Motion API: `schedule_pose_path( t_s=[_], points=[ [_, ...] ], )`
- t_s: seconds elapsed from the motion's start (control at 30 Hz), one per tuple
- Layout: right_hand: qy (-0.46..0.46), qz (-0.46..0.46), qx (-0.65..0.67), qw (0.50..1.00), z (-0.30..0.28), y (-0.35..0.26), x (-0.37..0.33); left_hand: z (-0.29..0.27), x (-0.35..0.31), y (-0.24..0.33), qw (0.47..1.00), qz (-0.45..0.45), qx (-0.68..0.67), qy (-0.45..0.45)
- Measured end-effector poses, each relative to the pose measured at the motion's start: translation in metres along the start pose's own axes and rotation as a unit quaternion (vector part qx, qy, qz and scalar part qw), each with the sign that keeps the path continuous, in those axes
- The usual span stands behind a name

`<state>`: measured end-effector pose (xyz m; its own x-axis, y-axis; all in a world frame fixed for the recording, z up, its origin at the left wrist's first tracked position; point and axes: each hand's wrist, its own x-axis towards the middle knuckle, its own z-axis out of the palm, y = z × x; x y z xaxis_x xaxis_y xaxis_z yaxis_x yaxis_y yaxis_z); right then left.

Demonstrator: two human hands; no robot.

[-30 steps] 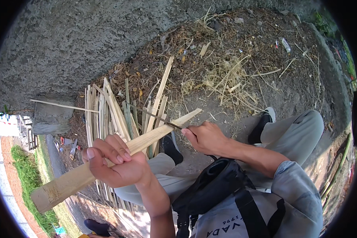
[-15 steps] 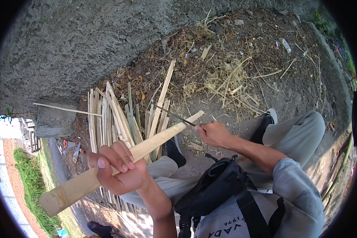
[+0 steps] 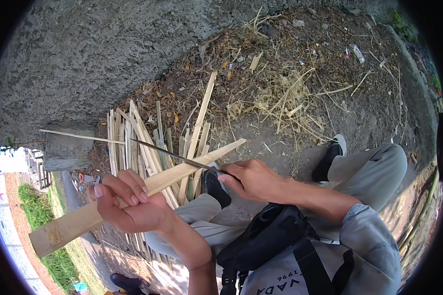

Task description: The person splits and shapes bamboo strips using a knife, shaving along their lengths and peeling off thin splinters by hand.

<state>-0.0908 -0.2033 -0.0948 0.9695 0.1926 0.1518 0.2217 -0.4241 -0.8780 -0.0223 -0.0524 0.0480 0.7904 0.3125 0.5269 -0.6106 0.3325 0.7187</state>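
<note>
Holds a pale wooden stave [image 3: 170,178] in the left grip [image 3: 133,204], closed around its broader half with palm turned up and fingers curled over the wood. Points the stave's blunt, wide end toward the lower left and its tapered end up toward the right, raised off the ground on a slant in front of the body. Clasps a thin dark knife [image 3: 167,152] in the right grip [image 3: 253,179], closed tight about the handle and hiding most of it. Lays the blade crosswise over the stave, a little short of the tapered end, with tip aimed up and left; cannot tell how deeply, if at all, it bites. Sits or crouches with knees bent and parted in grey trousers [image 3: 364,172], resting dark shoes [image 3: 218,189] on bare soil [image 3: 354,115]. Wears a black bag [image 3: 266,231] against the front of the body. Has a heap of split strips [image 3: 142,129] just beyond the stave and the left grip, with one thin strip [image 3: 83,136] jutting left past a stone block [image 3: 66,152]. Faces a rough grey wall [image 3: 98,59] at upper left and a tangle of straw-coloured shavings [image 3: 288,103] beyond the right grip.
</note>
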Motion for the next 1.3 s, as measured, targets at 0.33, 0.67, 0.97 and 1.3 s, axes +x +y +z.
schedule_pose_path(
  t_s=[0.33,0.67,0.97,1.3],
  points=[
    [-0.003,0.101,0.011,0.995,0.005,0.011,0.011,0.023,0.016,-0.017,0.991,0.025,0.079,0.105],
    [0.042,0.061,0.052,0.996,0.003,0.001,-0.002,0.03,-0.001,-0.007,0.998,0.031,0.023,0.046],
    [0.08,0.099,0.026,0.992,0.02,0.015,-0.011,0.029,-0.022,-0.001,0.999,0.039,0.013,0.009],
    [0.057,0.132,-0.027,0.989,0.025,0.045,-0.008,0.017,-0.033,-0.004,0.997,0.031,-0.025,-0.059]
  ],
)
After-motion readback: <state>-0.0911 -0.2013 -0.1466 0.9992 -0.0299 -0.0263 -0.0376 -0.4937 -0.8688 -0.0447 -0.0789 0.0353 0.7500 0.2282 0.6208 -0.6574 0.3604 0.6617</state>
